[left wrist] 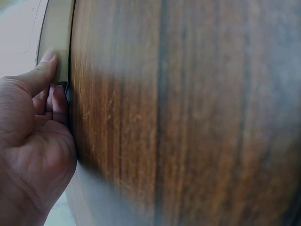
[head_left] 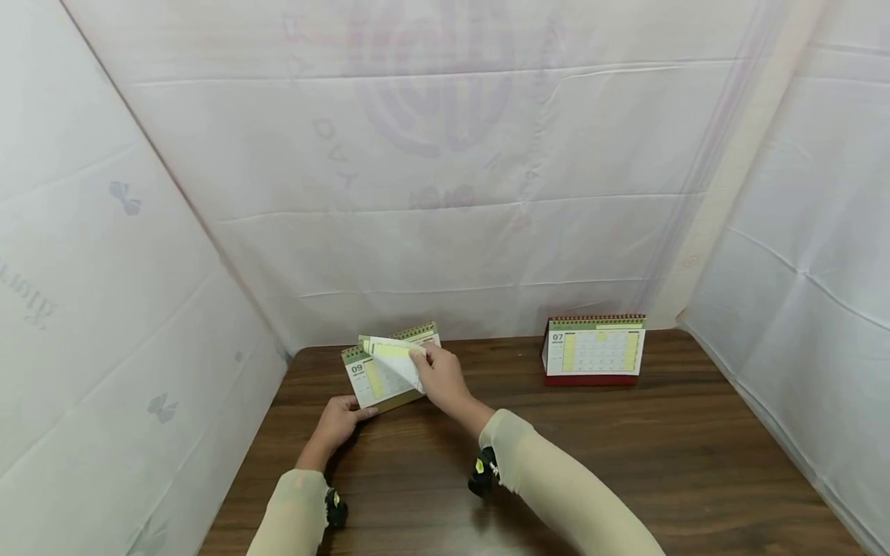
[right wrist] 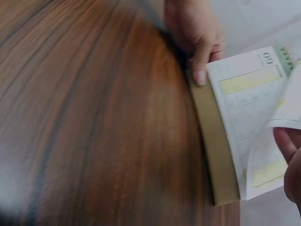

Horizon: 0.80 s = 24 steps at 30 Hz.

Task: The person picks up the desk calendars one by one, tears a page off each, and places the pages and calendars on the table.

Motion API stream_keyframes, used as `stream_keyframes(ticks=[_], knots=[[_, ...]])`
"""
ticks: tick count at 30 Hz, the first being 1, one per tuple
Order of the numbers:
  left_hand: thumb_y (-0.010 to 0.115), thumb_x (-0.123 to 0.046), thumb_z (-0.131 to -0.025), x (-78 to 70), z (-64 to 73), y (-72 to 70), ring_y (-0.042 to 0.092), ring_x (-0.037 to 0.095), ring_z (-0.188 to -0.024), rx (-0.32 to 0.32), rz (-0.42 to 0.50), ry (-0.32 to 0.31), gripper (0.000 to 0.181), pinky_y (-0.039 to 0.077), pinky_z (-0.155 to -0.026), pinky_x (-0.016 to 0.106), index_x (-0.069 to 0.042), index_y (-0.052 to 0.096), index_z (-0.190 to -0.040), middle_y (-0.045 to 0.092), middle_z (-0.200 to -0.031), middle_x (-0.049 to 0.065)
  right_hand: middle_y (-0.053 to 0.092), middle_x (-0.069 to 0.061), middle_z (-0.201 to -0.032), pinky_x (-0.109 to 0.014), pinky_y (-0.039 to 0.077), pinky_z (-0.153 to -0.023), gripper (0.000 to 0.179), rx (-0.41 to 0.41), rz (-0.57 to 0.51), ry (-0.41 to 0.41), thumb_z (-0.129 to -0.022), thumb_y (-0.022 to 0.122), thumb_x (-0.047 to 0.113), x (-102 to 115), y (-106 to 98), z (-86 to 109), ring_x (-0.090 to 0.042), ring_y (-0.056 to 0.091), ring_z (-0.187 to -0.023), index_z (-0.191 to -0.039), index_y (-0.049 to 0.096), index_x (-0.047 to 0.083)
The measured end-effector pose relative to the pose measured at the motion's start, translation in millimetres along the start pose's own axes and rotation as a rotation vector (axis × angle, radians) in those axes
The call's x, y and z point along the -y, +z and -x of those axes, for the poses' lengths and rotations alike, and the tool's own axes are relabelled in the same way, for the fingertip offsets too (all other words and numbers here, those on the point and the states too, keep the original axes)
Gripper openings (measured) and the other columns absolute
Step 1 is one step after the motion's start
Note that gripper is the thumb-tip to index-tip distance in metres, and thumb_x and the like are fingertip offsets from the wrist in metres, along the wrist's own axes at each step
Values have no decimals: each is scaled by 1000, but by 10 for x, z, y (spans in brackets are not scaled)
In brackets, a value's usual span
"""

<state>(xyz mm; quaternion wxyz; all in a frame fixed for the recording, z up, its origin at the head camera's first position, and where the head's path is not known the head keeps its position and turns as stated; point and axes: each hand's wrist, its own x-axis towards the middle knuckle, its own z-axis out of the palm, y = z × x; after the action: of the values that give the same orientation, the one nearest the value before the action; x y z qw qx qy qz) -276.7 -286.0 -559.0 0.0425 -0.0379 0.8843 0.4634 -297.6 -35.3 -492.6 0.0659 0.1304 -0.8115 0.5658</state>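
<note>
A desk calendar [head_left: 354, 380] with a gold base strip [right wrist: 216, 150] stands at the table's back left, its front sheet marked 09. My left hand [head_left: 337, 423] grips its lower left corner. In the left wrist view the thumb of that hand [left wrist: 37, 136] lies on the gold strip, the other fingers behind it. My right hand [head_left: 443, 377] pinches a calendar page [head_left: 398, 357] by its edge and holds it lifted, curling away from the sheet below. Spiral rings [head_left: 410, 332] bind the top. At the right wrist view's edge, my right hand [right wrist: 292, 172] is partly cut off.
To the right stands a second desk calendar [head_left: 595, 351] with a red base, showing 07. The brown wooden table [head_left: 626, 455] runs back to a white fabric wall [head_left: 445, 255]. More white sheeting [head_left: 104, 332] hangs along both sides.
</note>
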Motion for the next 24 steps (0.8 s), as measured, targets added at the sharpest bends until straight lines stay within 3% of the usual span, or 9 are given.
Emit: stream_keyframes(ticks=[4, 8, 16, 24], knots=[[80, -19, -96, 2, 3, -10, 69, 12, -99, -4, -2, 3, 22, 52, -87, 27, -2, 83, -109, 83, -113, 14, 59, 2, -72, -22, 45, -61, 26, 5, 24, -63, -112, 56, 35, -55, 15, 45, -5, 52, -64, -99, 67, 16], [81, -18, -96, 15, -15, 3, 69, 12, -99, -4, -6, 13, 21, 51, -87, 27, -1, 83, -109, 83, -112, 14, 63, 0, -72, -22, 45, -59, 24, -14, 50, -77, -112, 56, 33, -106, 9, 37, -5, 52, -63, -100, 68, 15], [81, -14, -95, 31, -39, 28, 68, 12, -99, -18, 6, 21, 18, 50, -87, 24, -1, 83, -108, 83, -112, 14, 70, -8, -77, -25, 51, -47, 28, 2, -11, -1, -113, 55, 29, -105, -39, -15, -8, 55, -52, -118, 75, 11], [81, -17, -95, -10, -19, 19, 67, 11, -97, -16, 1, 9, 22, 50, -86, 24, 0, 82, -108, 82, -113, 15, 78, -16, -101, -28, 55, -46, 31, -39, -2, 24, -113, 56, 29, -11, -66, -79, -11, 64, -64, -127, 75, 10]])
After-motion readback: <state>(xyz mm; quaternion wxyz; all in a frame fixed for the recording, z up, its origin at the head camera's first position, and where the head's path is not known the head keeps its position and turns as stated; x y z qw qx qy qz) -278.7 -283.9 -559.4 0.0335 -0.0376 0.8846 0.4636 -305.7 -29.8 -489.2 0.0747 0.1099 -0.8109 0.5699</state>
